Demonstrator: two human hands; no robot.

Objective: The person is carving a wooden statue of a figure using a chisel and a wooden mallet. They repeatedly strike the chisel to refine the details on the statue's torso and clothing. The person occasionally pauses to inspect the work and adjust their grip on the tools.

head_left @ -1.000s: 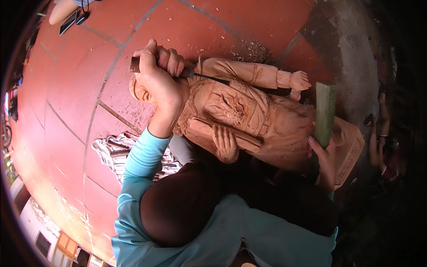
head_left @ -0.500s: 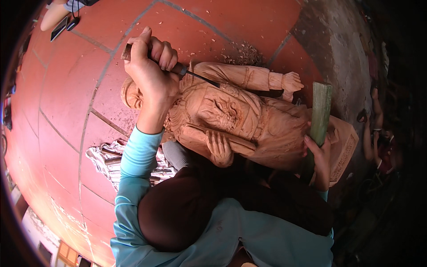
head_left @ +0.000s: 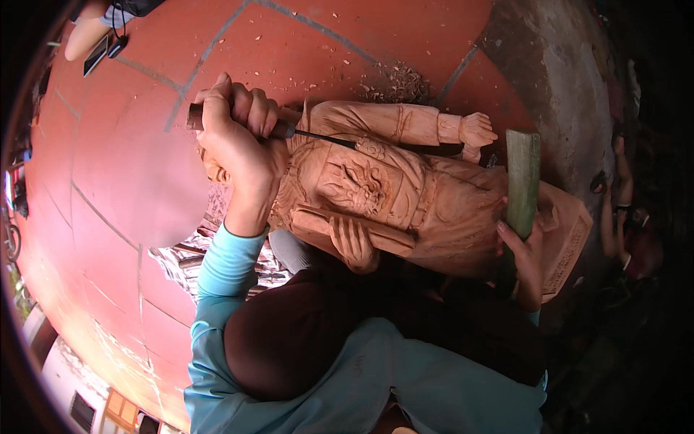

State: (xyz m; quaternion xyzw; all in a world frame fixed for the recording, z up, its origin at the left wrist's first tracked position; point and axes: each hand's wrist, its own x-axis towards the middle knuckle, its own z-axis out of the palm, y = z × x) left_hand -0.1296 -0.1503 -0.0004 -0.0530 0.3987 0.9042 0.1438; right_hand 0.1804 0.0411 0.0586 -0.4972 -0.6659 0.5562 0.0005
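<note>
A carved wooden statue of a robed figure (head_left: 441,206) lies on its back across my lap side, its head to the left and base to the right. My left hand (head_left: 242,148) is closed round the wooden handle of a chisel (head_left: 318,136). The chisel's thin dark blade slants low to the right, its tip at the raised carving on the chest, above a beast-face panel (head_left: 354,184). At the statue's lower end, my right hand (head_left: 528,260) is wrapped round a greenish club-like mallet (head_left: 522,177), held upright. The mallet is apart from the chisel.
Wood shavings (head_left: 397,83) lie on the red tiled floor beyond the statue. A striped cloth (head_left: 177,267) with several tools sits to my left. At the far left are another person's leg (head_left: 85,40) and a phone (head_left: 96,56). Grey concrete (head_left: 571,94) borders the tiles at right.
My left hand has dropped a little and shifted left, so the chisel lies at a flatter slant. Its tip stays at the chest carving. The right hand keeps the mallet in nearly the same place.
</note>
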